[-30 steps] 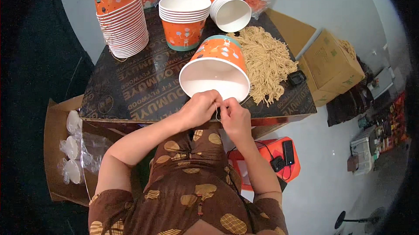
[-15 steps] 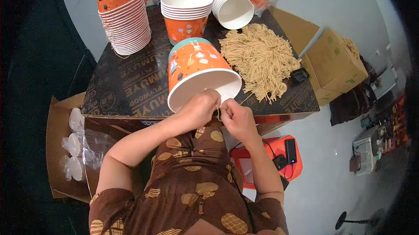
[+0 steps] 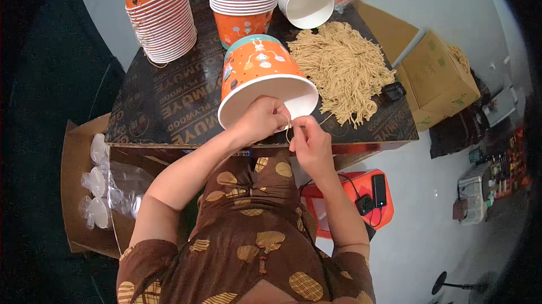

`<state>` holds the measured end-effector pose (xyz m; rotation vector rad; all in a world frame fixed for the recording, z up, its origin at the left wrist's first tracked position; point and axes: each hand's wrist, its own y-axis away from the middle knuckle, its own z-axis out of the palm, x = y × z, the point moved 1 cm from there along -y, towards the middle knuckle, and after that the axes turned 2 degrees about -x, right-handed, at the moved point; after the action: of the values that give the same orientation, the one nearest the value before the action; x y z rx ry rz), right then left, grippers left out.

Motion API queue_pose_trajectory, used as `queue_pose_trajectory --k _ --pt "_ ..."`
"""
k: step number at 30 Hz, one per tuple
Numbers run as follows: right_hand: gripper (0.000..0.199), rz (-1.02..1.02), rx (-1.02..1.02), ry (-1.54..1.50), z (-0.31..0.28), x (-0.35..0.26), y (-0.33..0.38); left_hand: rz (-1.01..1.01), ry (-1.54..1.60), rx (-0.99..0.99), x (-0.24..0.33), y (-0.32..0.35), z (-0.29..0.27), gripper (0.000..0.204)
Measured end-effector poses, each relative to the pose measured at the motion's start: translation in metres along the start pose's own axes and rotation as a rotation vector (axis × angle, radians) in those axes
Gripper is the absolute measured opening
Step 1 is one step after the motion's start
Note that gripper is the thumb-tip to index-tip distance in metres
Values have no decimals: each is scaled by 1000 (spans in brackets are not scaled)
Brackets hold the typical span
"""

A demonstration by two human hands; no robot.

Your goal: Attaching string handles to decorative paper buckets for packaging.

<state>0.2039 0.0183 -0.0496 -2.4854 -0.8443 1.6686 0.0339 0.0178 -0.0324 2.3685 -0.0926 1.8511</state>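
An orange paper bucket with a teal base band and white rim lies on its side near the table's front edge, its mouth toward me. My left hand is at the mouth, fingers closed in a pinch on a thin beige cord. Close beside it, my right hand pinches the same cord just outside the rim. A small loop of cord hangs between the fingertips; how it runs at the bucket is hidden by my hands. To the right lies a heap of beige cords.
Behind stand a nested bucket stack, a tipped bucket group and a tall stack at left. A small black object sits by the heap. Cardboard boxes flank the table; a red stool holds a phone-like device.
Both hands have shifted slightly away from me, still pinching the cord. The bucket has moved a little farther onto the table.
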Motion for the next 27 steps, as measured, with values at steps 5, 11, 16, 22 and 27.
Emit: queue_pose_trajectory --k 5,11,16,22,27 --pt "14 -41 28 38 5 3 1 -81 82 -1 1 -4 -1 10" --pt "14 -61 54 336 9 0 0 -46 90 7 -3 -7 -1 12" --pt "9 -70 76 159 7 7 -1 -81 75 -86 -3 -8 -4 12" --pt "7 -41 79 68 7 9 -1 -89 46 -78 1 -7 -3 17" --pt "7 5 59 82 5 8 -1 -88 79 -82 -4 -9 -3 19"
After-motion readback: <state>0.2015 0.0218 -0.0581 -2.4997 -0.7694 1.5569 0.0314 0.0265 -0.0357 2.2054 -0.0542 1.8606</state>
